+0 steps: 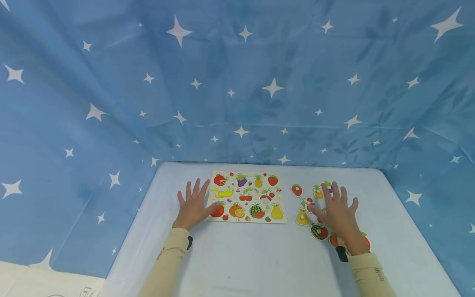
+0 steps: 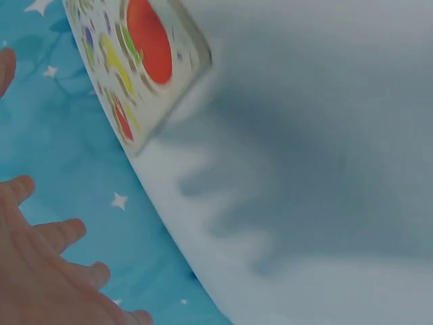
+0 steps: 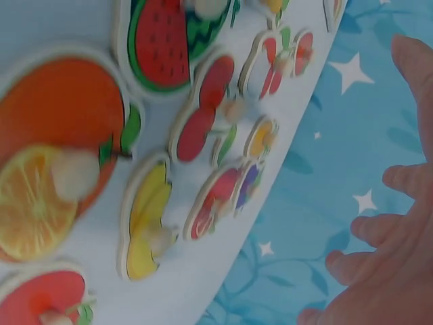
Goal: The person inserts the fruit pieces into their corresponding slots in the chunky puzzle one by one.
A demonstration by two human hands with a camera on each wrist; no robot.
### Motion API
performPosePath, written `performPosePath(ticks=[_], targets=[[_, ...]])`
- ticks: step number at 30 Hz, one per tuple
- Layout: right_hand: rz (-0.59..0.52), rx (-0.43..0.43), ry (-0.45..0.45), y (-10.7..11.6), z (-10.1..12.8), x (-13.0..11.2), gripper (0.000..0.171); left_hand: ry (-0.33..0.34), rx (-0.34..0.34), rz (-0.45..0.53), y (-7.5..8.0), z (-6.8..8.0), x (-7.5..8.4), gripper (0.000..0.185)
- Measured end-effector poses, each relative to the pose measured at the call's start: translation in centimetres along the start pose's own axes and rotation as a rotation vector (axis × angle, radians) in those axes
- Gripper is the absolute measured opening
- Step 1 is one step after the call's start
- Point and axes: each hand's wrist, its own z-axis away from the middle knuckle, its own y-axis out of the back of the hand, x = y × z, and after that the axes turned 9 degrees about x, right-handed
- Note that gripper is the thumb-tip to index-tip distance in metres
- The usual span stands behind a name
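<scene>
A fruit puzzle board (image 1: 246, 208) lies on the white table, printed with fruit pictures. At its left edge my left hand (image 1: 193, 208) is spread, the thumb over the red apple picture; in the left wrist view the hand (image 2: 47, 271) hovers and casts a shadow. My right hand (image 1: 337, 214) spreads over loose knobbed fruit pieces and holds none. Around it are a strawberry piece (image 1: 297, 189), a pear piece (image 1: 302, 218) and a watermelon piece (image 1: 319, 232). The right wrist view shows an orange piece (image 3: 61, 115), a banana piece (image 3: 150, 196) and a cherry piece (image 3: 215, 84).
The white table (image 1: 252, 264) extends in front of the board, between both forearms. Behind it and at both sides hangs a blue star-patterned cloth (image 1: 222, 103). A pale printed sheet (image 1: 44, 282) shows at the lower left.
</scene>
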Motion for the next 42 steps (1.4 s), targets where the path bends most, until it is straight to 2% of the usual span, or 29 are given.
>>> performPosePath(ticks=[8,14,19,23,29,37,42], targets=[[-0.015,0.005,0.036,1.3,-1.0,2.3,0.087,0.035,-0.044,-0.006,0.9,-2.2,-2.2,0.084],[-0.009,-0.036,0.03,1.7,-1.7,3.9,0.077,0.094,-0.123,0.011,-0.1,-2.8,-3.6,0.076],[-0.063,-0.078,0.006,1.9,-2.2,4.4,0.074,0.165,-0.17,0.029,-1.4,-3.1,-4.3,0.073],[-0.056,-0.106,-0.026,1.5,-2.2,4.8,0.072,0.19,-0.201,0.034,-2.4,-3.3,-4.4,0.068],[-0.037,-0.117,-0.048,0.9,-1.9,5.5,0.071,0.192,-0.232,-0.037,-3.7,-3.5,-4.4,0.063],[-0.047,-0.136,-0.063,0.1,-1.9,5.9,0.068,0.203,-0.228,-0.037,-3.3,-3.0,-4.1,0.062],[-0.005,-0.154,-0.096,-0.6,-2.2,6.5,0.055,0.193,-0.228,-0.047,-3.0,-2.9,-3.5,0.062]])
